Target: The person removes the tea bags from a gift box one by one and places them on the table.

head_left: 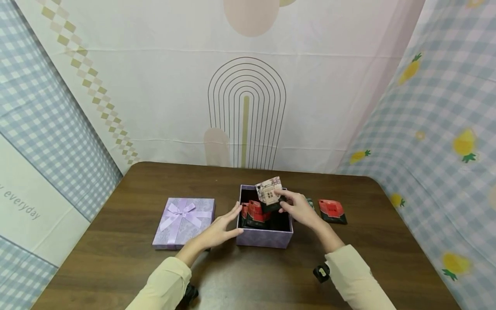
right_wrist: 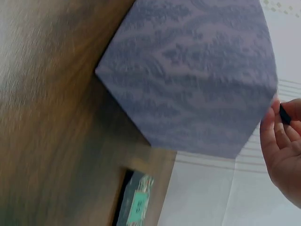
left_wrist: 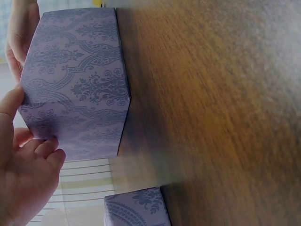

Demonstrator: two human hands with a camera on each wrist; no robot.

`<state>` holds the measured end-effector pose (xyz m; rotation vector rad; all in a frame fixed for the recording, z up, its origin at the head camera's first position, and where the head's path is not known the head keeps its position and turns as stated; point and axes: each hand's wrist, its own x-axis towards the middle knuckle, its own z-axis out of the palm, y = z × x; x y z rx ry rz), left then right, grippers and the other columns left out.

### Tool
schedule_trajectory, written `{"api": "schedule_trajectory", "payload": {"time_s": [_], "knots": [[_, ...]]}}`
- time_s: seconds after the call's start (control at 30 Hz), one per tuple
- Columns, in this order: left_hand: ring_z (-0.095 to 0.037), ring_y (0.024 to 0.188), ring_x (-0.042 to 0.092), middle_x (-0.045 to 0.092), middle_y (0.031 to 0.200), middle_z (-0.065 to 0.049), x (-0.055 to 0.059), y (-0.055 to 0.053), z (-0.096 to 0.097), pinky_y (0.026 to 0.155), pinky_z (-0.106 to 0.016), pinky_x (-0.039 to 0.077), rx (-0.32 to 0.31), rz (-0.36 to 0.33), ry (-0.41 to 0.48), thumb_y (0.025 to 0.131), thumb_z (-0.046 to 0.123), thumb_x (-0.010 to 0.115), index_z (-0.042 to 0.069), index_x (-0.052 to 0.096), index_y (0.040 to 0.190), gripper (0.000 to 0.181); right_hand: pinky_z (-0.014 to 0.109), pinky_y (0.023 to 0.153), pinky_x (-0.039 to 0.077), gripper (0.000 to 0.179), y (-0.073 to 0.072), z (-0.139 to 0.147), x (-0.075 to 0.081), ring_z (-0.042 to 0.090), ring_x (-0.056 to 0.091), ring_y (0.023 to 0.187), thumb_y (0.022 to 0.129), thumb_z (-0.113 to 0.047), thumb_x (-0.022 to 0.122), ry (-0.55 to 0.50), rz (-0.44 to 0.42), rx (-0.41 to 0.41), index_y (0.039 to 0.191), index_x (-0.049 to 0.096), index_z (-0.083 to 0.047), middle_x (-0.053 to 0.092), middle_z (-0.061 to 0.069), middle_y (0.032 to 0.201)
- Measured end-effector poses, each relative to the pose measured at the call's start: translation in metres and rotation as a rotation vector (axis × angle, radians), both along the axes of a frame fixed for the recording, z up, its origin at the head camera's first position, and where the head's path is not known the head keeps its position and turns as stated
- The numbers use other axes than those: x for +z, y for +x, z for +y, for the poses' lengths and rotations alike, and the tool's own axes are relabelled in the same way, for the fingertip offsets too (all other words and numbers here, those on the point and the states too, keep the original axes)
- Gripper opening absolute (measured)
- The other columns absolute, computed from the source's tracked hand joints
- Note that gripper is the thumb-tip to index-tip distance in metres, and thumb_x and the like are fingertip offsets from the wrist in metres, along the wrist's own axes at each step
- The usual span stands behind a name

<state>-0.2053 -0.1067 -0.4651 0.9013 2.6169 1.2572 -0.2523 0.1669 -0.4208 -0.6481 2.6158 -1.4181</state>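
A lavender patterned gift box [head_left: 265,238] stands uncovered on the table, with several red-and-black sachets [head_left: 255,214] inside toward its left. My left hand [head_left: 218,231] rests against the box's left side, fingers along that wall and thumb at the near left corner; the left wrist view has the thumb on the top edge. Above the box's right part, my right hand [head_left: 300,209] pinches a beige floral sachet [head_left: 269,191] with a black lower end. Its fingertips grip the dark end, which shows in the right wrist view. The sachet hides part of the box's inside.
Left of the box lies its lavender lid [head_left: 184,221] with a ribbon bow. To the right, another red-and-black sachet [head_left: 332,211] lies flat, beside a green one [head_left: 310,202] partly behind my right hand. Patterned cloth hangs behind the wooden table [head_left: 248,280].
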Motion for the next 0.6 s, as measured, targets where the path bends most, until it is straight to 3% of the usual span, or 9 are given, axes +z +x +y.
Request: {"api": "schedule_trajectory", "payload": {"time_s": [0.13,0.23,0.6], "knots": [[-0.034,0.133,0.023,0.011,0.149,-0.022,0.0,0.0,0.0,0.106,-0.049,0.023,0.0,0.009,0.001,0.09,0.023,0.057,-0.002,0.021,0.143,0.069,0.023,0.045,0.04,0.041,-0.001,0.012,0.001,0.015,0.064,0.07,0.089,0.002,0.049,-0.036,-0.016,0.014,0.129,0.048,0.003,0.058,0.026,0.115],[-0.034,0.133,0.023,0.012,0.149,-0.022,-0.001,-0.001,0.0,0.106,-0.049,0.023,-0.003,0.017,0.0,0.09,0.022,0.057,-0.003,0.021,0.142,0.069,0.022,0.058,0.047,0.041,-0.002,0.02,0.001,0.012,0.065,0.072,0.089,0.002,0.049,-0.079,-0.031,0.012,0.13,0.046,0.005,0.049,0.026,0.127],[-0.033,0.133,0.022,0.01,0.15,-0.017,-0.001,0.0,0.0,0.107,-0.048,0.022,0.0,0.004,0.005,0.09,0.024,0.057,-0.002,0.021,0.143,0.069,0.026,0.074,0.052,0.037,-0.004,0.042,-0.005,0.016,0.065,0.076,0.091,0.002,0.049,-0.21,-0.121,-0.004,0.127,0.045,0.008,0.04,0.029,0.133]]}}
